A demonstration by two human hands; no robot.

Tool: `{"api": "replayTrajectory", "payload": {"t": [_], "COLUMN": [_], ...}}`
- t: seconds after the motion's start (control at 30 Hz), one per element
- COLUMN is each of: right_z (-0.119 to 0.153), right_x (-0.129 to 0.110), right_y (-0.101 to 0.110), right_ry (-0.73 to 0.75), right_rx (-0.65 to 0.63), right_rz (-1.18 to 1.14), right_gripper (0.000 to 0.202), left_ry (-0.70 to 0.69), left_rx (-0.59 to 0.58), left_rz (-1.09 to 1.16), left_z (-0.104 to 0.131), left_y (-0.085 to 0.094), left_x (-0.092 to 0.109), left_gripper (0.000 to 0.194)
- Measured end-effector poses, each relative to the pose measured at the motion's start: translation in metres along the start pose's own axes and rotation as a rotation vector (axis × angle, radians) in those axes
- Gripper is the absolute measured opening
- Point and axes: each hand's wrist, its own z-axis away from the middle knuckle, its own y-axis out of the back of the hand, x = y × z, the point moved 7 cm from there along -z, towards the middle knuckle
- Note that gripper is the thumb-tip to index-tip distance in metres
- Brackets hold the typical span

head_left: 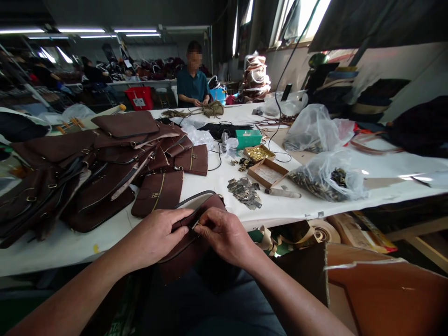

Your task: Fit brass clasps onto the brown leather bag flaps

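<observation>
A dark brown leather bag (pixel 213 204) with black edging is held at the table's front edge, over my lap. My left hand (pixel 152 235) grips its left side, thumb and forefinger along the edge of the leather. Pinched in the fingers of my right hand (pixel 227 233) is a small shiny metal piece (pixel 195 225), right against the bag. My fingers partly cover that piece, so its exact kind is unclear. A pile of flat metal plates (pixel 245 192) lies just beyond my right hand. Brown leather panels with zips (pixel 157 191) lie to the left.
Stacked brown bags (pixel 105 182) cover the table's left. Beyond the plates are an open cardboard tray (pixel 268 172), a box of gold fittings (pixel 259 153) and a green box (pixel 248 138). Plastic bags of metal parts (pixel 329 179) stand right. A co-worker (pixel 193 86) sits across the table.
</observation>
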Motion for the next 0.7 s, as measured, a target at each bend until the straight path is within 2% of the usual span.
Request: {"api": "replayTrajectory", "payload": {"t": [0.2, 0.37, 0.47, 0.63, 0.7], "right_z": [0.006, 0.007, 0.010, 0.020, 0.021], "right_x": [-0.004, 0.000, 0.003, -0.001, -0.001], "right_y": [0.001, 0.005, 0.006, 0.010, 0.009], "right_ry": [0.025, -0.067, -0.039, 0.125, 0.137], "right_rx": [-0.030, -0.055, -0.002, 0.158, 0.162], "right_rz": [0.041, -0.059, -0.069, -0.092, -0.094], "right_gripper": [0.016, 0.017, 0.017, 0.015, 0.016], "left_ry": [0.002, 0.026, 0.066, 0.210, 0.235], "left_rx": [-0.004, 0.025, -0.010, -0.109, -0.131], "left_rz": [0.030, 0.067, 0.215, 0.609, 0.668], "left_z": [0.004, 0.004, 0.000, 0.000, 0.001], "left_y": [-0.005, -0.006, -0.006, -0.009, -0.011], "left_x": [0.007, 0.011, 0.008, -0.001, -0.003], "left_gripper": [0.045, 0.046, 0.044, 0.043, 0.045]}}
